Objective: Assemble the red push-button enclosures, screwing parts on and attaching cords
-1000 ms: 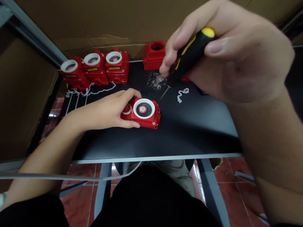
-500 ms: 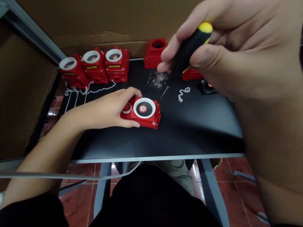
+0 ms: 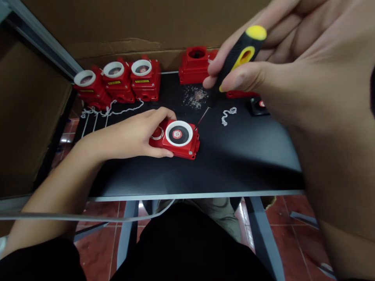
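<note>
My shirt: plain black, matte cloth | my left sleeve: black like the shirt, short, leaving the left forearm bare | my trousers: grey-green, softly creased | my left hand and right hand: bare, right thumbnail trimmed short | a pale, thin cable: crosses before my left forearm.

Open tabletop lies right of the box; screwdriver blocks its far-right corner, left hand its left.
</note>
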Demonstrator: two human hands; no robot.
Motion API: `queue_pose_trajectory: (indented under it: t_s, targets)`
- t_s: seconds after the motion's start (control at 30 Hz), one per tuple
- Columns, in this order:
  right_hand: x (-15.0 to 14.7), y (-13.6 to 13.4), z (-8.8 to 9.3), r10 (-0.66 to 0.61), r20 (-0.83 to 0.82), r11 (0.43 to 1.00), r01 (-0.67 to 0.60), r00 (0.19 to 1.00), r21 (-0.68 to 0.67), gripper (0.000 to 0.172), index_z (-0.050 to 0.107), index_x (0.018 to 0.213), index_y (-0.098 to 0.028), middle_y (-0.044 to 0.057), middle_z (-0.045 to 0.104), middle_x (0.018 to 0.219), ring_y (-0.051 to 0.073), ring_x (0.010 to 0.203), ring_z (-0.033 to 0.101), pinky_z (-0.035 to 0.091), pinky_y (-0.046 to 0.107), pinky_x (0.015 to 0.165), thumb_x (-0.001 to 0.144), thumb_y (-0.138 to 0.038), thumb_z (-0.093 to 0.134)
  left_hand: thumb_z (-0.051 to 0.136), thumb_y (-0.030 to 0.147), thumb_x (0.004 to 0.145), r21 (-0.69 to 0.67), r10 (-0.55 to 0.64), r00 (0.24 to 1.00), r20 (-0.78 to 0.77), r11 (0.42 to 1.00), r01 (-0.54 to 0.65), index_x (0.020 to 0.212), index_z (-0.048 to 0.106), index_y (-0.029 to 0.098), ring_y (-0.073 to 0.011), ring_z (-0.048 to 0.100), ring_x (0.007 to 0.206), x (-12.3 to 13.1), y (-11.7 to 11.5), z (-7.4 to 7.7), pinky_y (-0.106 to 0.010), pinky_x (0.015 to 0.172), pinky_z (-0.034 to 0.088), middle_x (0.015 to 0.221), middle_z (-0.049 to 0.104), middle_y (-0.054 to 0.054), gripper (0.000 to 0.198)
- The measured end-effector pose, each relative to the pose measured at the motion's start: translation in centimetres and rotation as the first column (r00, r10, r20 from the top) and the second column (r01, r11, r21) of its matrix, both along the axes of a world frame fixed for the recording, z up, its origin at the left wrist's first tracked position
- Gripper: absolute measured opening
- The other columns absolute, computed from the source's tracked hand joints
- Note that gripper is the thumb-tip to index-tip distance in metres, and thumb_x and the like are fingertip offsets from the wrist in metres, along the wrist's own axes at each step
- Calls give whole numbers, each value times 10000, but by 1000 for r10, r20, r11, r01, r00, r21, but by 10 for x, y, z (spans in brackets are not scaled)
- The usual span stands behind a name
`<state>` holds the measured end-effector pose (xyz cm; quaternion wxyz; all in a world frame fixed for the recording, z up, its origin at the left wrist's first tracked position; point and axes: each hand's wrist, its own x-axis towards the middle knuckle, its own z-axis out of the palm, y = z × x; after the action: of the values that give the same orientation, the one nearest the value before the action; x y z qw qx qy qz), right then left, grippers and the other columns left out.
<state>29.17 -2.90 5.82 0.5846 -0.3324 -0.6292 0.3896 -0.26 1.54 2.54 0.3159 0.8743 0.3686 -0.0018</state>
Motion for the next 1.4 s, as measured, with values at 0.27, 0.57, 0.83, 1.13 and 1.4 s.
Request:
queue_pose_trajectory:
  t_s: [0.27,0.57,0.83,1.13,1.4]
  targets:
    - [6,7,-6,217,177,976,-212,960,-48,240,823,1096,-384,-13,871,1101,262,1101,897,790,420,1064,958,-188,817,912,710,885,39,-16,1000,-7,999,17,1550,633,258,-369,766,1274,-1,1,-3,-481,1177,593,1501,755,-133,851]
    - [15,10,-18,323,95,944,-328,942,43,416,796,1454,-335,-62,894,1239,215,1184,882,740,460,1177,1066,-199,730,877,679,904,31,-21,1000,-6,999,21,1544,621,251,-365,766,1261,1,-1,-1,-488,1165,592,1485,751,-138,812]
    - [16,5,-1,150,243,984,-169,958,57,263,907,1142,-374,-145,923,1101,171,1120,924,795,306,1037,966,-178,910,880,680,906,15,-26,1000,15,1000,26,1540,629,246,-367,753,1279,0,-1,-1,-505,1197,596,1505,744,-135,808]
    - [7,-2,3,-18,275,1000,11,961,26,268,898,1001,-346,-147,901,1023,177,1091,942,796,254,925,836,-386,1105,889,682,887,13,-18,1000,26,1000,17,1480,636,298,-356,761,1233,0,0,-3,-490,1141,623,1467,772,-96,750]
    - [13,-4,0,1,245,1000,2,969,-9,439,922,1031,-353,-63,901,1136,279,1168,944,850,340,985,719,-416,1224,842,646,943,15,-38,999,4,999,38,1506,611,266,-336,738,1227,2,-3,1,-513,1173,625,1503,765,-113,718]
